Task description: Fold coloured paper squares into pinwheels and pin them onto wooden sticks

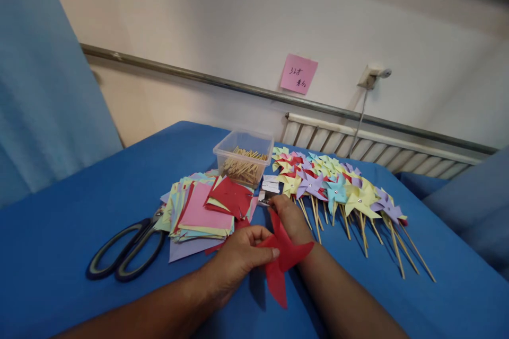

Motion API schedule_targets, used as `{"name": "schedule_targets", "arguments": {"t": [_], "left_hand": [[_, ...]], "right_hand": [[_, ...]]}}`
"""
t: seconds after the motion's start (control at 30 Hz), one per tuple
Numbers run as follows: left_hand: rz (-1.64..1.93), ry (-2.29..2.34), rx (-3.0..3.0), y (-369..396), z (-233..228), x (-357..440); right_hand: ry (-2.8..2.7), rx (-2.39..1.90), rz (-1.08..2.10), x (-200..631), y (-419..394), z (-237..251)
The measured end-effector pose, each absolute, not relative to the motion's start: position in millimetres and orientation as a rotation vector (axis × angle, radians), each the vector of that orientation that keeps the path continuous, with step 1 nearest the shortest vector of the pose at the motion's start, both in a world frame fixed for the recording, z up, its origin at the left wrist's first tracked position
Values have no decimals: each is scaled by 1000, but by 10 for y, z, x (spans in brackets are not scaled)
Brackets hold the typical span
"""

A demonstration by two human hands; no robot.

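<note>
Left hand (234, 259) fingers pinch red pinwheel (280, 257) over bare blue counter (79, 212); right hand (288, 217) fingers reach small box (267, 190), grip unclear, between paper stack (199, 212) and finished pinwheels (338, 190).

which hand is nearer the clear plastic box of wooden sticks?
Right. The right hand reaches forward to the small metal bits just in front of the clear plastic box of wooden sticks. The left hand sits further back, pinching the red paper pinwheel.
</note>
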State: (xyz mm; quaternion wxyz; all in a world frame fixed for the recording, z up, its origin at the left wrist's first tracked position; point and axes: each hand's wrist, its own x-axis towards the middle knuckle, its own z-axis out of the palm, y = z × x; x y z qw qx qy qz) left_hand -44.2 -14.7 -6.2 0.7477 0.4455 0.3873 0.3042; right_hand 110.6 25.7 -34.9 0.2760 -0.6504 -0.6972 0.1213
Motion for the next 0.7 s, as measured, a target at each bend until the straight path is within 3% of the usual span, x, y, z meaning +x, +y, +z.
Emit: {"name": "schedule_targets", "arguments": {"t": [0.7], "left_hand": [[649, 863, 976, -142, -41, -442]], "right_hand": [[-1939, -1872, 205, 1039, 278, -251]]}}
